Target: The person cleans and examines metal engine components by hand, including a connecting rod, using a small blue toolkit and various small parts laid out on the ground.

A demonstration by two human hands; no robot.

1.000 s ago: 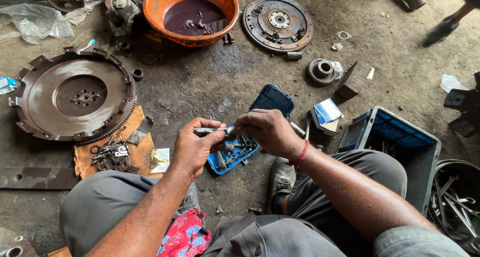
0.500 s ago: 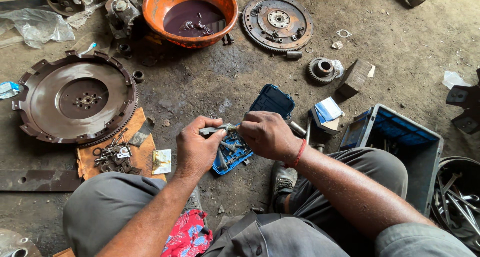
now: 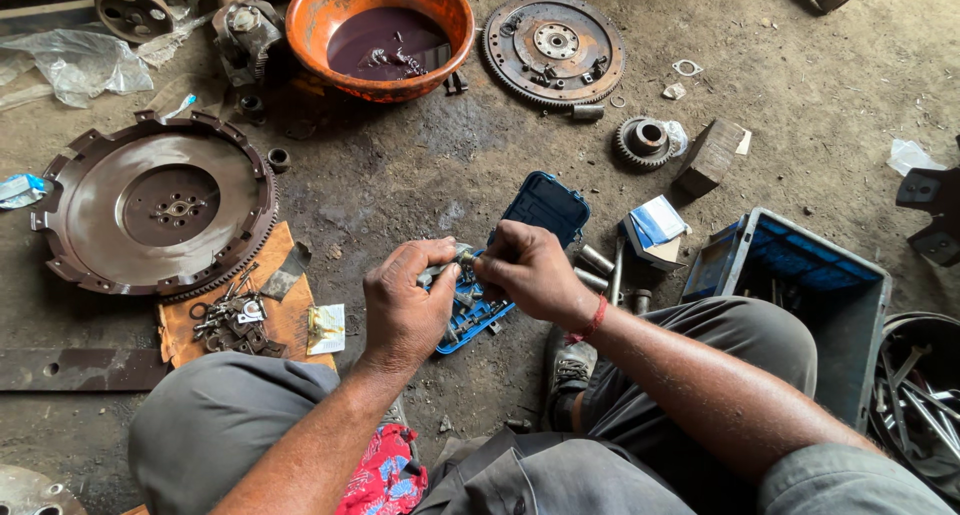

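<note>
Grimy workshop floor, strewn with parts. Far left, large flywheel. Near centre, left hand and right hand, both closed around a small metal tool, above open blue case. Right, grey crate.

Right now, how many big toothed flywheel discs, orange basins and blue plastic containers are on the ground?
Toothed flywheel discs: 2, large, smaller
Orange basin: 1
Blue plastic containers: 2, open case under the hands, crate
Total: 5
</note>
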